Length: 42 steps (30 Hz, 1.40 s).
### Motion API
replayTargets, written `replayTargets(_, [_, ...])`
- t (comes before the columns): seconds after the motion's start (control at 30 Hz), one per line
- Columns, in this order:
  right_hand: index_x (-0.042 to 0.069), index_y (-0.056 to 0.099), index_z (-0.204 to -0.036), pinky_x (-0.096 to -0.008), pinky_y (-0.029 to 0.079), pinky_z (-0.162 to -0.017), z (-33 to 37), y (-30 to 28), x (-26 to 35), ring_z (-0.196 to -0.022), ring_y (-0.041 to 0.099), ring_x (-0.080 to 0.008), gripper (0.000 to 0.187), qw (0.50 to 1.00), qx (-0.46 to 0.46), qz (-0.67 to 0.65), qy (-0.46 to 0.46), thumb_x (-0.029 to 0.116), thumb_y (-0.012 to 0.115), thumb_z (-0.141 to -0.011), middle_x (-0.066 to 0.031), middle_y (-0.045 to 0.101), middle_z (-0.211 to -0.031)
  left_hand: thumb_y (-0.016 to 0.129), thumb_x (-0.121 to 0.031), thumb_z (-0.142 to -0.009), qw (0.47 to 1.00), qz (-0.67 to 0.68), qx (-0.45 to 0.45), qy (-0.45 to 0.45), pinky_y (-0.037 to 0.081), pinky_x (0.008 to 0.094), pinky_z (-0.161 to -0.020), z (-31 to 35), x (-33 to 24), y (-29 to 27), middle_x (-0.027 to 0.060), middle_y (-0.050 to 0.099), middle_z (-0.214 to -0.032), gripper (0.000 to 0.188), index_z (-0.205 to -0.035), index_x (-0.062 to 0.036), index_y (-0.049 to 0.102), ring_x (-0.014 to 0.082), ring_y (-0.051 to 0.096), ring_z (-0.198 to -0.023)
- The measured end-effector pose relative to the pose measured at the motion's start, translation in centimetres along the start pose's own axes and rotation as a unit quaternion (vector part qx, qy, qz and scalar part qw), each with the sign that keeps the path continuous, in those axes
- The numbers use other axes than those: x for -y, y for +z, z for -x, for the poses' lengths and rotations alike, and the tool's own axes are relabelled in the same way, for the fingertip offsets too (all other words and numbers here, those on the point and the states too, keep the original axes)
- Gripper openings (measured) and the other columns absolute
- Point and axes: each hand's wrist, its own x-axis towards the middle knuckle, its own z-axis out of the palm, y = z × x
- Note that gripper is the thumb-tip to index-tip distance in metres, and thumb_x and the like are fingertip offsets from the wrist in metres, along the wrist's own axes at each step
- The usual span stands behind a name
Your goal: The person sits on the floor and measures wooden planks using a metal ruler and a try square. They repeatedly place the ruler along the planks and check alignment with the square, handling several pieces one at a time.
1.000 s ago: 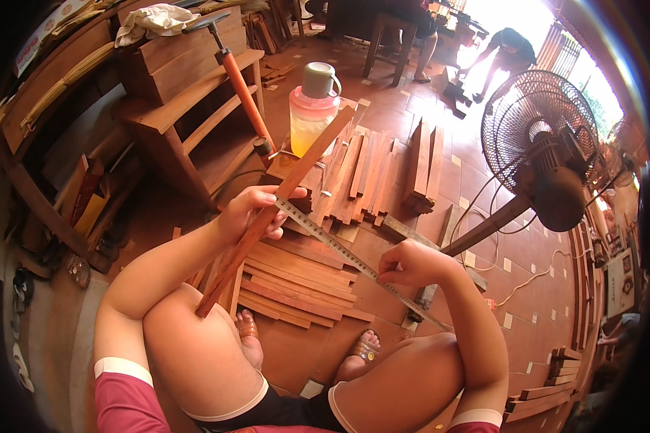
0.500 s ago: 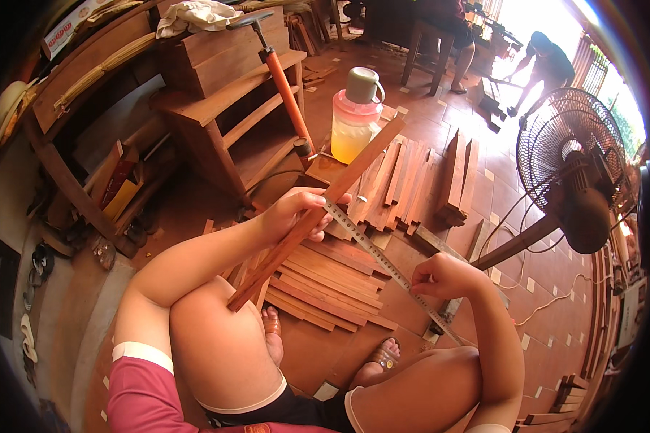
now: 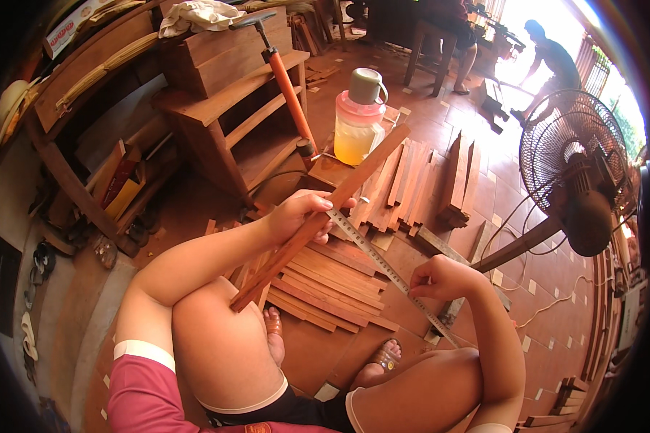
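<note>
My left hand [image 3: 300,213] grips a long thin wooden strip [image 3: 368,164] near its middle; the strip slants from above my left knee up toward a jug. A metal ruler [image 3: 384,267] runs diagonally from that hand down to the right, its upper end resting against the strip. My right hand [image 3: 440,278] pinches the ruler farther down. Below both hands, several flat wooden slats [image 3: 332,283] lie stacked on the tiled floor between my bare feet and knees.
A jug of yellow liquid with a cup on its lid [image 3: 359,119] stands behind the strip, beside an orange pump [image 3: 290,92] and a wooden bench [image 3: 224,108]. More slats [image 3: 404,180] lie beyond. A standing fan [image 3: 574,169] is at right. People work in the background [image 3: 549,61].
The view has shifted so hands, strip and ruler sit slightly lower and further right in the frame. Both hands keep their grips; the ruler stays against the strip.
</note>
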Motion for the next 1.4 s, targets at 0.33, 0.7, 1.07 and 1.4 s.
replayTargets(0.33, [0.003, 0.073, -0.089, -0.0309, 0.055, -0.072, 0.1, 0.3, -0.8, -0.076, 0.070, -0.0167, 0.020, 0.999, -0.032, -0.030, -0.005, 0.022, 0.077, -0.082, -0.0076, 0.073, -0.081, 0.047, -0.025, -0.090, 1.000, -0.002, -0.005, 0.003, 0.049, 0.0317, -0.064, 0.0, -0.1, 0.2, 0.0057, 0.055, -0.072, 0.056, -0.139, 0.0020, 0.051, 0.0126, 0.050, -0.063])
replayTargets(0.7, [0.004, 0.073, -0.088, -0.0297, 0.053, -0.069, 0.3, 0.3, -0.7, -0.073, 0.067, -0.0141, 0.014, 0.998, -0.058, -0.021, -0.024, 0.017, 0.075, -0.083, -0.0062, 0.072, -0.080, 0.047, -0.027, -0.089, 1.000, 0.002, -0.023, 0.002, 0.048, 0.0317, -0.063, 0.2, -0.2, 0.4, 0.0055, 0.055, -0.071, 0.057, -0.139, 0.0019, 0.052, 0.0131, 0.050, -0.061])
replayTargets(1.07, [0.002, 0.071, -0.089, -0.0308, 0.052, -0.068, 0.6, 0.1, -1.3, -0.072, 0.066, -0.0155, 0.016, 0.996, -0.078, -0.018, -0.042, 0.017, 0.073, -0.083, -0.0070, 0.071, -0.079, 0.045, -0.026, -0.092, 1.000, 0.027, 0.006, 0.014, 0.044, 0.0301, -0.061, 0.2, -0.3, 0.5, 0.0025, 0.050, -0.071, 0.053, -0.135, 0.0028, 0.053, 0.0120, 0.048, -0.064])
replayTargets(1.4, [0.002, 0.071, -0.087, -0.0313, 0.051, -0.066, 0.9, -0.2, -1.2, -0.070, 0.064, -0.0155, 0.016, 0.997, -0.075, -0.015, -0.024, 0.017, 0.073, -0.082, -0.0069, 0.070, -0.077, 0.044, -0.027, -0.093, 1.000, 0.018, 0.004, 0.019, 0.044, 0.0295, -0.061, 0.4, -0.5, 0.9, 0.0023, 0.050, -0.072, 0.052, -0.135, 0.0036, 0.052, 0.0107, 0.047, -0.063])
